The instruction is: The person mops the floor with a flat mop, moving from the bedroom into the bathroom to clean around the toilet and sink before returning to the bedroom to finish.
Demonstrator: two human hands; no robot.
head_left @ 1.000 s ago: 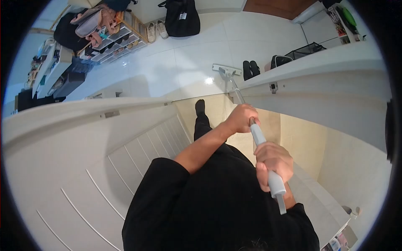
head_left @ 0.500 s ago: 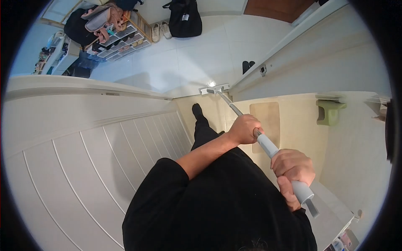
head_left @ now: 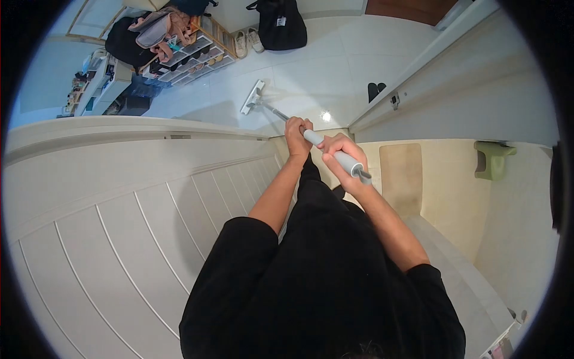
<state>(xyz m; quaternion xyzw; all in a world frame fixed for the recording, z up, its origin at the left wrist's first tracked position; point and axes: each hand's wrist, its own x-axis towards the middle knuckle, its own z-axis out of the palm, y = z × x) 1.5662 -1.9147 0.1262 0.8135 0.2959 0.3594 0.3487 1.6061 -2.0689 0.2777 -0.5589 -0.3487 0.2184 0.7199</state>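
Observation:
A long-handled mop (head_left: 315, 138) with a grey-and-white grip and a narrow white head slants away from my body. Its head (head_left: 253, 97) rests on the white tiles beyond the doorway, turned at an angle. My left hand (head_left: 297, 137) is wrapped round the metal pole just below the thick grip. Higher up, near the end of the handle, my right hand (head_left: 344, 157) is closed round the grip. Both arms reach forward, and my left hand is nearer the head.
A white slatted door (head_left: 137, 233) stands at my left, with another door panel (head_left: 472, 84) at the right. Beyond are a shoe rack (head_left: 197, 57), a black bag (head_left: 278, 27) and black slippers (head_left: 376, 91). A beige mat (head_left: 400, 179) and green stool (head_left: 493, 160) lie right.
The mop head has slid from the threshold forward and left onto the white tiles, and its angle has turned. Both hands have moved forward and left with the handle, still gripping it.

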